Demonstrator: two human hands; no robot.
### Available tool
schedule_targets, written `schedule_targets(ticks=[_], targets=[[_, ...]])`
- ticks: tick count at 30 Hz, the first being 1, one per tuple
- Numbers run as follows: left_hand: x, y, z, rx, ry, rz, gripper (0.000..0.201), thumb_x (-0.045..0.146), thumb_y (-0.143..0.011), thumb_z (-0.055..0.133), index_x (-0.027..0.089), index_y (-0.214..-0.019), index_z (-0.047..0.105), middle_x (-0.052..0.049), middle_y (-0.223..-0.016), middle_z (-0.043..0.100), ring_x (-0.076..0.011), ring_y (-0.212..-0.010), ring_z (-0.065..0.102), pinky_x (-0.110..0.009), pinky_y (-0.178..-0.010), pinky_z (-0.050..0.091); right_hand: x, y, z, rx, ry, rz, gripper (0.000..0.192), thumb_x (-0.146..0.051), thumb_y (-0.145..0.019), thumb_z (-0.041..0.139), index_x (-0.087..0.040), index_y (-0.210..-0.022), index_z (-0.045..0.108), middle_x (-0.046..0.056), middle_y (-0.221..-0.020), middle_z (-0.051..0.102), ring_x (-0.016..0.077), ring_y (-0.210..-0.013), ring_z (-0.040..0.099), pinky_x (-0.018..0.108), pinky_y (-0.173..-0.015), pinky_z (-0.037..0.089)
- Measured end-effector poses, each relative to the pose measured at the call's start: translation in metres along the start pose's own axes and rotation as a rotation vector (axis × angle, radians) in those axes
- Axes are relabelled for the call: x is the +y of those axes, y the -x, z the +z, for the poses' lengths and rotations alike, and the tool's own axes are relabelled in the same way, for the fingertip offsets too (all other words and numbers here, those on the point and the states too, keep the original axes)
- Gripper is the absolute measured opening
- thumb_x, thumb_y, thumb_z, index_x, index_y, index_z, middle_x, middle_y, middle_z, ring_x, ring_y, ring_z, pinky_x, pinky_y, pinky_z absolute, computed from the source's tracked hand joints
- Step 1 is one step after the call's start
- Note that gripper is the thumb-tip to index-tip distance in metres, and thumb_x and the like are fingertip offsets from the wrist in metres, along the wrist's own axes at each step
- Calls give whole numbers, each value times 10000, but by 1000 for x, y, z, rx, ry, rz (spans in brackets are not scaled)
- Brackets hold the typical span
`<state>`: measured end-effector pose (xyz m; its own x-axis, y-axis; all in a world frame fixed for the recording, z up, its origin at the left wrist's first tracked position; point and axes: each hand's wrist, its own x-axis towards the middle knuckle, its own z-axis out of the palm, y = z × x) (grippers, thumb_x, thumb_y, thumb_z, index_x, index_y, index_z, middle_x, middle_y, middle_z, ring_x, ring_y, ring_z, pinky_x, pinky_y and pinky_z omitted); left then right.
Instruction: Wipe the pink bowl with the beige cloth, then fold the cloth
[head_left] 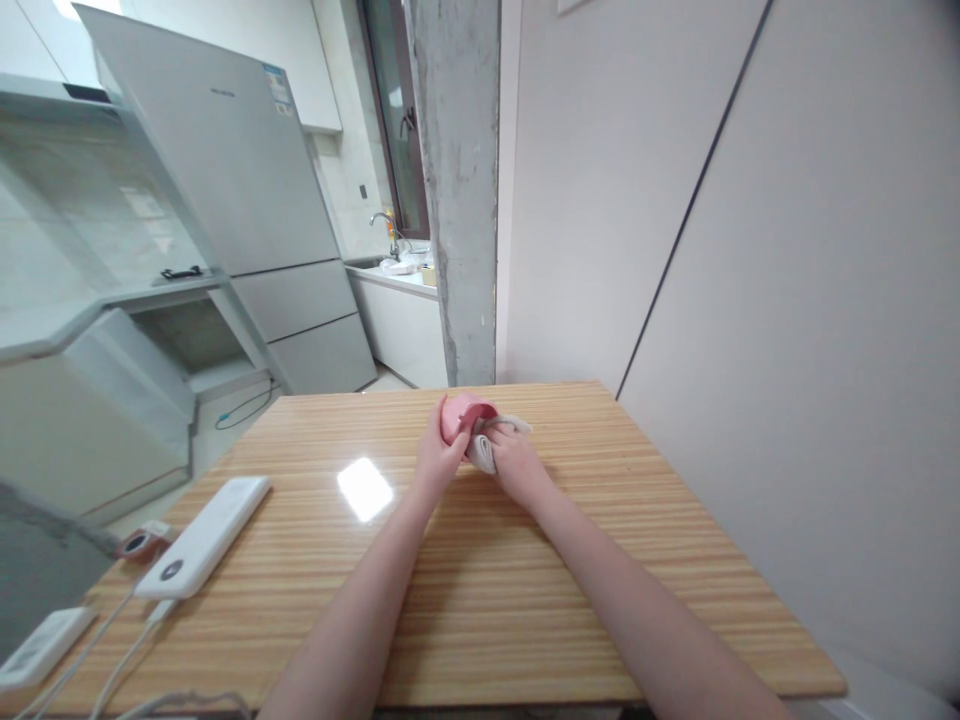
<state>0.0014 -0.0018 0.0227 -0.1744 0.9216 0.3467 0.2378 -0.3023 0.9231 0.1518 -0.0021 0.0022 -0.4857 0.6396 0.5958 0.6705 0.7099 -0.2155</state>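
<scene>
Two bare forearms reach far across the wooden table (pixel 600 560), where the left hand (pixel 437 462) grips a pink cup (pixel 459 412), seemingly steadying it, while the right hand (pixel 516 462) pinches a white cloth (pixel 486 448) against it, a power bank (pixel 204 535) lying near left.

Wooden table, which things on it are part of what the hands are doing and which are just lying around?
In use:
small pink cup, gripped by the left hand
white folded cloth, pressed against it by the right hand

Lying about:
white oblong power bank with its cables
small round red-rimmed gadget
flat white box at the light wooden table edge
</scene>
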Motion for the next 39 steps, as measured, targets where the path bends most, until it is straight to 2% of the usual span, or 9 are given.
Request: schedule_targets(ticks=[6, 13, 16, 20, 24, 28, 32, 37, 39], targets=[[-8, 13, 27, 60, 252, -169, 856, 379, -737, 685, 193, -1418, 202, -152, -1275, 532, -222, -1134, 561, -354, -969, 449, -2, 3, 2, 72, 3, 127, 216, -42, -835, 468, -150, -852, 654, 108, -885, 644, 224, -916, 525, 357, -833, 449], [-13, 4, 7, 17, 31, -50, 557, 352, -779, 608, 171, -1271, 420, -104, -1121, 608, -235, -1039, 600, -397, -949, 459, 1, 2, 4, 24, -24, 75, 216, -39, -773, 529, -132, -929, 646, 112, -943, 640, 218, -939, 528, 355, -868, 443], [-14, -2, -2, -74, 19, -50, 589, 381, -733, 660, 198, -1261, 471, -92, -1102, 620, -243, -961, 629, -376, -829, 524, 7, 1, 1, -11, 46, 34, 194, -67, -819, 503, -129, -930, 649, 116, -946, 650, 230, -952, 529, 372, -871, 434], [-14, 4, 14, 7, 206, -158, 782, 434, -721, 681, 204, -1379, 326, -113, -1118, 615, -207, -863, 653, -323, -715, 549, 6, 2, 0, 32, 54, 33, 175, -90, -841, 505, -143, -886, 665, 111, -922, 656, 234, -956, 530, 376, -865, 436], [-16, 9, 27, 46, 333, -208, 658, 422, -754, 652, 191, -1307, 382, -103, -1088, 631, -191, -915, 644, -321, -786, 537, -2, 2, 1, 88, -2, 64, 195, -67, -829, 502, -141, -894, 671, 113, -917, 651, 231, -951, 537, 377, -851, 444], [-12, 0, 10, 63, 146, -102, 428, 328, -737, 652, 154, -1113, 543, -89, -1024, 642, -223, -973, 619, -363, -883, 496, -5, 0, -1, 42, -43, 52, 211, -91, -845, 513, -147, -987, 658, 113, -993, 652, 220, -983, 539, 374, -869, 436], [-5, -4, -5, -92, -19, 16, 427, 260, -731, 657, 139, -1134, 581, -119, -1048, 651, -262, -998, 610, -409, -933, 459, 1, 1, -4, -23, 42, 24, 236, -116, -869, 499, -166, -1047, 645, 121, -1117, 636, 252, -1082, 502, 432, -923, 392], [-6, 8, 19, -106, 258, -76, 926, 345, -717, 706, 189, -1456, 170, -142, -1217, 594, -240, -1069, 608, -390, -933, 478, 3, 4, 2, 80, -43, 166, 217, -135, -882, 471, -156, -985, 660, 126, -1002, 651, 245, -1004, 527, 414, -895, 430], [-8, 13, 28, -57, 302, -96, 936, 359, -729, 694, 193, -1459, 130, -154, -1312, 527, -231, -1143, 569, -379, -985, 445, 1, 6, 8, 133, -108, 195, 227, -122, -875, 465, -148, -1001, 652, 120, -999, 640, 228, -986, 531, 389, -893, 444]])
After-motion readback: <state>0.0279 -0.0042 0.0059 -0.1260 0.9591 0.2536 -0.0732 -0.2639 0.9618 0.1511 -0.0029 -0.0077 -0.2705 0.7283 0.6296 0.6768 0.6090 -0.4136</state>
